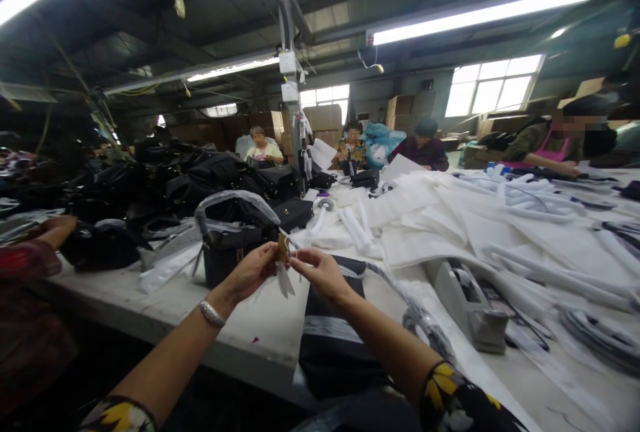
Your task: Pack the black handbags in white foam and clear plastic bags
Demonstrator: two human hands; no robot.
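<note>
My left hand (254,271) pinches a small brown tag (283,245) between thumb and fingers. White paper labels (285,280) hang below it. Close by on the right, my right hand (320,273) has its fingertips closed at the tag's edge, on what looks like its thin cord; the exact grip is too small to make out. A black bag (333,359) with a pale wrapped band lies under my right forearm at the table's front edge. Just behind my left hand stands a black handbag (215,262), its arched handle wrapped in clear plastic.
Black bags (215,172) are heaped at the back left. White foam sheets (430,212) cover the table's right side. A tape dispenser (473,309) stands right of my right arm. Another person's hand (57,229) reaches in at far left; several people sit across the table.
</note>
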